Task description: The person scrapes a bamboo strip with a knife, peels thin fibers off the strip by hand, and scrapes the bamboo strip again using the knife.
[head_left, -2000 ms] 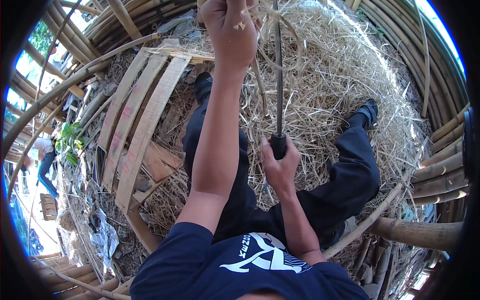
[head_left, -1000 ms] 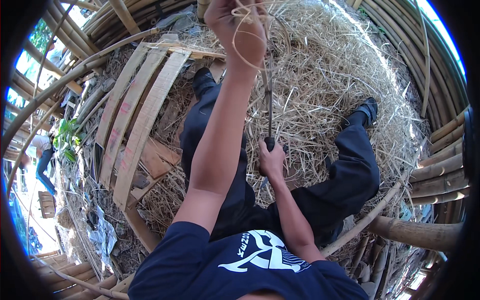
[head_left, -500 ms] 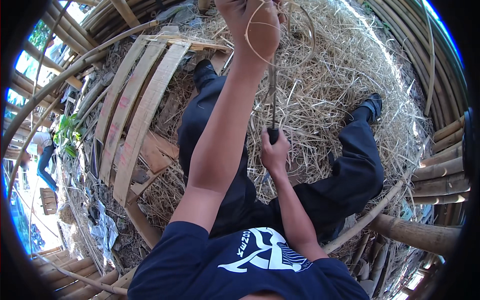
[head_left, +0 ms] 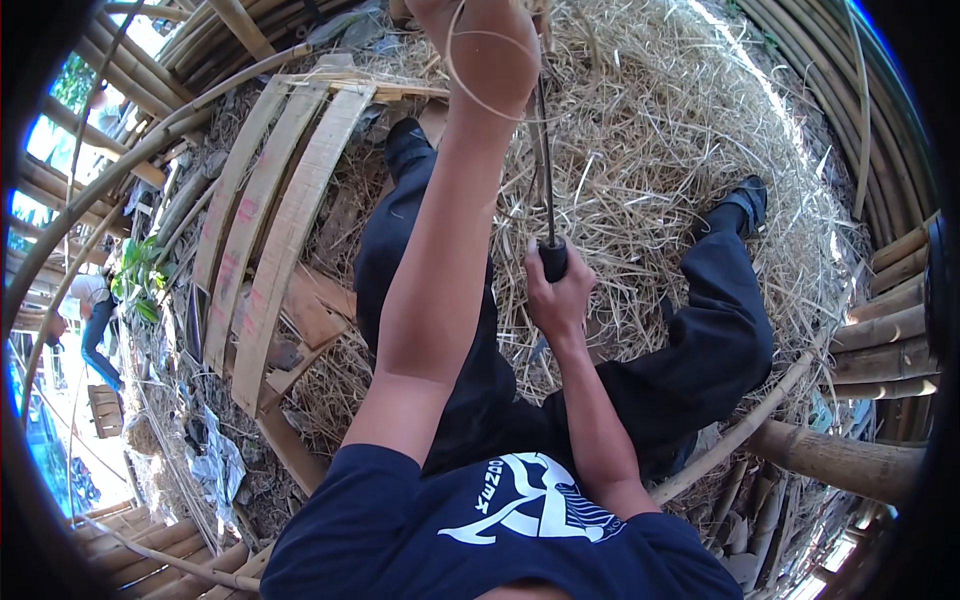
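My right hand [head_left: 560, 300], low in front of my lap, is closed around the black handle of a long tool [head_left: 553, 262]. A thin dark metal shaft runs from that handle up toward the top of the view; its far end is hidden, so its exact kind does not show. My left hand [head_left: 490, 45] is raised at the top edge, with its fingers cut off or hidden behind the hand. Around it curves a thin pale loop of cane-like strip [head_left: 485, 104]. Another pale narrow strip [head_left: 539, 165] hangs beside the shaft.
Dry straw [head_left: 640, 130] covers the ground between my spread legs [head_left: 690, 310]. To the left lie wooden slats [head_left: 300, 230] nailed together. Bamboo walls [head_left: 880, 345] stand around me, and a bamboo pole [head_left: 830, 458] juts in at right. Another person [head_left: 95, 310] is at far left.
My left hand and the loop have shifted left and slightly up. My right hand, gripping the black handle, has moved slightly to the right.
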Action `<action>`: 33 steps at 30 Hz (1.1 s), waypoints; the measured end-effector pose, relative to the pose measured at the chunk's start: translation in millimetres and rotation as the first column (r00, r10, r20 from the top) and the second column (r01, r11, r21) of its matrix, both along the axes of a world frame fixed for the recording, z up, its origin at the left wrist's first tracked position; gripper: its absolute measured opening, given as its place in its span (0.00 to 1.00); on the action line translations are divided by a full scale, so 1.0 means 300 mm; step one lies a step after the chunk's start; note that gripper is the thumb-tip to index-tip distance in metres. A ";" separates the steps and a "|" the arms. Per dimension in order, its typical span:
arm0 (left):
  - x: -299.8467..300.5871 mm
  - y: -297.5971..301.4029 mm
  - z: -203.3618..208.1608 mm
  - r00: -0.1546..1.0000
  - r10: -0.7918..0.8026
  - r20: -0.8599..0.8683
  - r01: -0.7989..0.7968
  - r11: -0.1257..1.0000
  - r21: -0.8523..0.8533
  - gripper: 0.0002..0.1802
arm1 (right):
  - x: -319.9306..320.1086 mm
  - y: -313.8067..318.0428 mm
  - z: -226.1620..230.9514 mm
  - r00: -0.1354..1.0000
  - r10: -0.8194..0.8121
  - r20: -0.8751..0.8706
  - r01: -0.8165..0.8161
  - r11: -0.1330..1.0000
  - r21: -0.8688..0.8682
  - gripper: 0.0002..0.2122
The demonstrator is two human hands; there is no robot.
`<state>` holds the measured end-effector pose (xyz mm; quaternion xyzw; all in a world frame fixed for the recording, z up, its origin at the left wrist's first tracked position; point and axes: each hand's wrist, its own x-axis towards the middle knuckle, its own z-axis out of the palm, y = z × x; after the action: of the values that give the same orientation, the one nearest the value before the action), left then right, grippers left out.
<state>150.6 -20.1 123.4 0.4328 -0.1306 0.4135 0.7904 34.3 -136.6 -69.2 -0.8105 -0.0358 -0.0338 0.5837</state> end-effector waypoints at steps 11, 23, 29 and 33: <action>-0.003 0.030 -0.033 1.000 -0.003 -0.029 0.003 1.000 0.004 0.27 | 0.047 -0.053 -0.353 0.887 -0.145 -0.437 0.053 0.975 -0.216 0.19; 0.005 0.014 0.005 1.000 0.004 0.007 -0.004 0.998 0.069 0.27 | 0.048 -0.049 -0.593 0.927 -0.159 -0.339 0.099 0.977 -0.187 0.16; -0.004 0.051 -0.037 0.994 0.025 0.104 -0.047 0.976 0.213 0.31 | 0.060 -0.058 -0.573 0.828 -0.223 -0.514 0.088 0.958 -0.272 0.20; -0.001 0.081 -0.021 0.996 0.048 0.073 -0.058 0.988 0.142 0.28 | 0.039 -0.008 -0.373 0.956 -0.130 -0.265 0.093 0.985 -0.147 0.18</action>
<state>150.3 4.1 117.0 0.4775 -0.1758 0.4384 0.7409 46.1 -139.0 -181.0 -0.8452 0.0888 0.0478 0.5249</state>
